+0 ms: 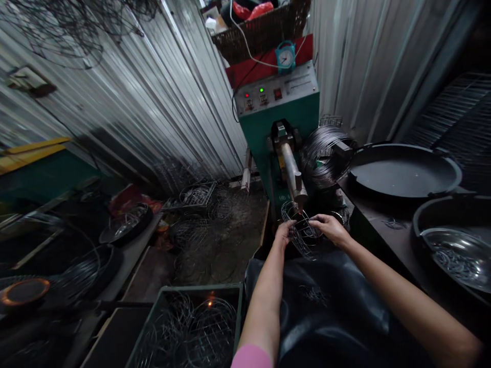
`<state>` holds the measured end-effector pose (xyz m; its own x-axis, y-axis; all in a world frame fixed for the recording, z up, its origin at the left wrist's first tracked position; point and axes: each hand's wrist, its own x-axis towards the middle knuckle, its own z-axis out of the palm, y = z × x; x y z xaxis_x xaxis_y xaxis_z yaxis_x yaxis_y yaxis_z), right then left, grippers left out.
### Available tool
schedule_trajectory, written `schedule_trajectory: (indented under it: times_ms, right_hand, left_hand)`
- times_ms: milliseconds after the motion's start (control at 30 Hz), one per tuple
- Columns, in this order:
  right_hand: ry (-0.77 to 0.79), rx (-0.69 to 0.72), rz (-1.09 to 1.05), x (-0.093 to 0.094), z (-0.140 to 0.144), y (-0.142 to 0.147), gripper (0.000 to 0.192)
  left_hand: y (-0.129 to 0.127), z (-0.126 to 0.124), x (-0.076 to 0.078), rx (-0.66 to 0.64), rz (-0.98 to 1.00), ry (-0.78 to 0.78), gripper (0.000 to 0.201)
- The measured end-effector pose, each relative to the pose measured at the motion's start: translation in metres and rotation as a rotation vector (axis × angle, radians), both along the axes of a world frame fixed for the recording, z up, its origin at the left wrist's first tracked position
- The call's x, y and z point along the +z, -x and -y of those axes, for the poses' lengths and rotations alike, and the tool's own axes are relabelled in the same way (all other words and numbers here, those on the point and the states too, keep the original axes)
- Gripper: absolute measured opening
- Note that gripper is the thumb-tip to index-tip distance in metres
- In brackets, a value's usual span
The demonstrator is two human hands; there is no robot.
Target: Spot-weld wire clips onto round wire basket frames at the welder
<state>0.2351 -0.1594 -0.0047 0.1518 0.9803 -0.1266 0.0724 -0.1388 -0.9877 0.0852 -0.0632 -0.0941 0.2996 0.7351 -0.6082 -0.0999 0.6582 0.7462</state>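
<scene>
A round metal wire rack (303, 245) is tilted beneath the electrode arm (293, 176) of a green spot welding machine (253, 135). A small red glow shows at the electrode's tip, just above the wires. My left hand (285, 232) is closed on the rack's left side, thumb and fingers pinching the wire. From the right, my right hand (329, 228) reaches in with its fingertips pinched at the rack's upper wires. Whether they grip the rack or a small wire piece cannot be made out. Short wire pieces (314, 294) lie on the black apron (337, 317) over my lap.
Left of my knees stands a green crate (163, 301) of wire racks. On the right, a bench (378, 222) carries a black pan (406, 168) and a metal bowl (456, 245) of small wire parts. A wire coil (326, 148) hangs beside the machine.
</scene>
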Motion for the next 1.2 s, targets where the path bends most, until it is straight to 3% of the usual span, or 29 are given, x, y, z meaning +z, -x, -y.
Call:
schedule_trajectory:
  times_ms: [133,300,433,533,667,900,1200]
  right_hand:
    - [0.062,0.058,-0.047,-0.012,0.024,-0.011,0.046]
    - [0.188,0.166,-0.133,-0.037,0.055,-0.023,0.049]
    - [0.198,0.164,-0.145,-0.048,0.06,-0.02,0.048]
    - [0.13,0.161,-0.052,-0.047,0.059,-0.015,0.05]
    - [0.006,0.113,0.063,-0.035,0.055,-0.01,0.046]
    - [-0.063,0.117,0.172,-0.01,0.034,-0.004,0.034]
    - [-0.043,0.095,0.136,-0.012,0.027,-0.002,0.035]
  left_hand:
    - [0.012,0.01,-0.007,0.023,0.048,-0.109,0.039]
    - [0.031,0.049,-0.024,0.062,0.268,-0.222,0.06]
    - [0.022,0.061,-0.02,0.085,0.253,-0.268,0.063]
    - [0.012,0.056,-0.012,0.139,0.152,-0.32,0.07]
    - [0.008,0.055,-0.003,0.1,0.009,-0.324,0.077]
    - [0.008,0.058,0.005,0.131,0.068,-0.239,0.074]
    - [0.007,0.049,0.001,0.059,0.079,-0.201,0.068]
